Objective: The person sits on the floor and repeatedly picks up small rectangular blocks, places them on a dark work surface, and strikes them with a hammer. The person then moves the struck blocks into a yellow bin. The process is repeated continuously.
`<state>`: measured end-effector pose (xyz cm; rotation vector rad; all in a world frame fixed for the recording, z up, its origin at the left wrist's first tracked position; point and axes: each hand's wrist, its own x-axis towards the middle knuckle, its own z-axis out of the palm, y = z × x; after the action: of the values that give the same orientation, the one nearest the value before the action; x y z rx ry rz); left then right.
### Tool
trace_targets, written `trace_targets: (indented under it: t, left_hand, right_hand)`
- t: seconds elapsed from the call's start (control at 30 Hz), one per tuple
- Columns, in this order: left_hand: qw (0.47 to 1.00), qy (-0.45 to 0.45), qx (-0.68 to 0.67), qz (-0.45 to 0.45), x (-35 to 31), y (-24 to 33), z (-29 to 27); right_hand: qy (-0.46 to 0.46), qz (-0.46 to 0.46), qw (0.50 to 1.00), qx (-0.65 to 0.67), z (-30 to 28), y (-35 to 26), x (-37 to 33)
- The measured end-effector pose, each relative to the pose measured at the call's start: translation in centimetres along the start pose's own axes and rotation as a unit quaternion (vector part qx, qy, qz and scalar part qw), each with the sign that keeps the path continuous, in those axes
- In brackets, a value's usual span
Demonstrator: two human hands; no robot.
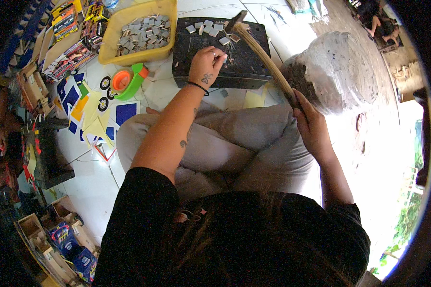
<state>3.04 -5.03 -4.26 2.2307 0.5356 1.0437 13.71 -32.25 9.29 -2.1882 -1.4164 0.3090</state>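
Observation:
My right hand (313, 126) is wrapped round the lower end of a hammer's wooden handle (270, 67). The hammer's dark metal head (235, 21) is over the far right part of a low black box (189, 62). Above that box my left hand (208, 63) is closed in a pinch; whatever it may hold is too small to make out. Small grey-topped wooden squares (208, 27) lie scattered on the box's far side, with thin nail-like bits (232, 46) near the left fingertips.
A yellow basin (109, 45) full of similar squares stands left of the box. Nearby are a green-and-orange plastic container (138, 81), black toy wheels (103, 104) and coloured paper cutouts (88, 115). Wooden toy trucks (36, 88) line the left. A wrapped, stump-like block (340, 71) stands right.

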Motion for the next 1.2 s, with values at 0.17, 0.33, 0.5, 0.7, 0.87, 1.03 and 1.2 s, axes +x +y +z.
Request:
trace_targets:
  t: [0.17, 0.33, 0.5, 0.7, 0.87, 1.03, 1.2]
  left_hand:
    - [1.0, -0.01, -0.005, -0.015, 0.0, 0.2, -0.1]
    - [0.999, -0.009, -0.02, -0.037, -0.1, 0.3, 0.0]
    - [0.999, -0.02, 0.004, -0.034, -0.1, 0.3, 0.0]
    - [0.999, -0.014, 0.034, -0.01, 0.0, 0.1, 0.0]
    - [0.999, 0.002, -0.019, -0.029, -0.2, 0.1, 0.2]
    - [1.0, -0.007, 0.006, -0.029, -0.2, 0.1, 0.1]
    - [0.999, -0.012, 0.027, -0.026, -0.1, 0.3, 0.0]
  right_hand:
    - [-0.033, 0.044, 0.998, -0.042, -0.7, -2.0, -1.8]
    - [-0.012, 0.012, 0.998, -0.057, -0.9, -2.1, -2.1]
    - [-0.014, 0.009, 0.998, -0.067, -0.7, -1.7, -2.3]
    - [-0.021, 0.026, 0.998, -0.052, -0.4, -1.4, -2.2]
    - [-0.016, 0.019, 0.998, -0.058, -0.3, -1.2, -2.4]
    - [0.0, 0.022, 0.998, -0.058, -0.6, -1.3, -2.4]
    - [-0.003, 0.018, 0.999, -0.047, -0.5, -1.1, -2.2]
